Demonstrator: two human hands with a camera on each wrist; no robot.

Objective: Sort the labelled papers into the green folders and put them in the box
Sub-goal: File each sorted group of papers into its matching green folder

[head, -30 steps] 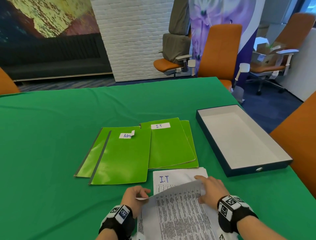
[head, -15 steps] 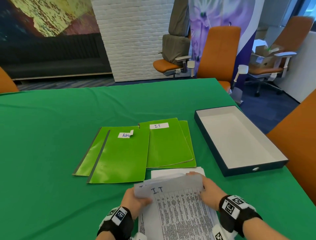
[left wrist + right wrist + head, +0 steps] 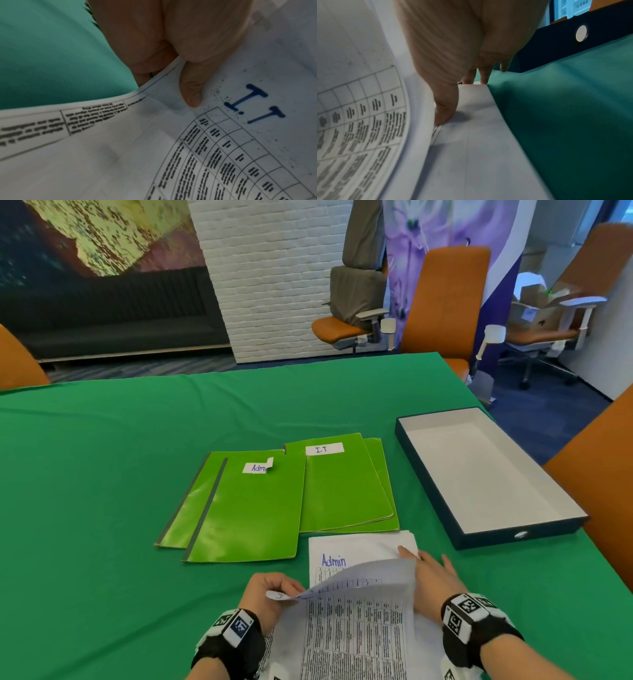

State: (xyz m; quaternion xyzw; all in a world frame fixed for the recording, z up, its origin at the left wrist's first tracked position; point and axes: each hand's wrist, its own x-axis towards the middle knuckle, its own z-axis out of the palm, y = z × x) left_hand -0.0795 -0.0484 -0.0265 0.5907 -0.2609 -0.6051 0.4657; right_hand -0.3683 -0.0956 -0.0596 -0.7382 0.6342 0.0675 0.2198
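A stack of printed papers (image 3: 363, 544) lies at the table's near edge; its exposed top sheet reads "Admin". My left hand (image 3: 282, 590) pinches the corner of lifted, curled sheets (image 3: 356, 621). In the left wrist view my thumb (image 3: 190, 89) presses on a sheet marked "I.T" (image 3: 254, 104). My right hand (image 3: 426, 565) rests with straight fingers on the stack's right edge, its thumb (image 3: 445, 108) at the fold under the lifted sheets. Beyond the stack lie green folders, labelled "Admin" (image 3: 246, 508) and "I.T" (image 3: 342, 487). The dark box (image 3: 486, 539) stands empty to the right.
The green tablecloth (image 3: 102, 508) covers a wide table. Orange chairs stand at the far edge (image 3: 445, 302) and close at the right (image 3: 603, 474). The box's near wall with a metal eyelet (image 3: 581, 33) is just right of my right hand.
My left hand has peeled up one more sheet marked "I.T" and curled it toward me, so the sheet marked "Admin" now shows on the stack. The right hand stayed on the stack.
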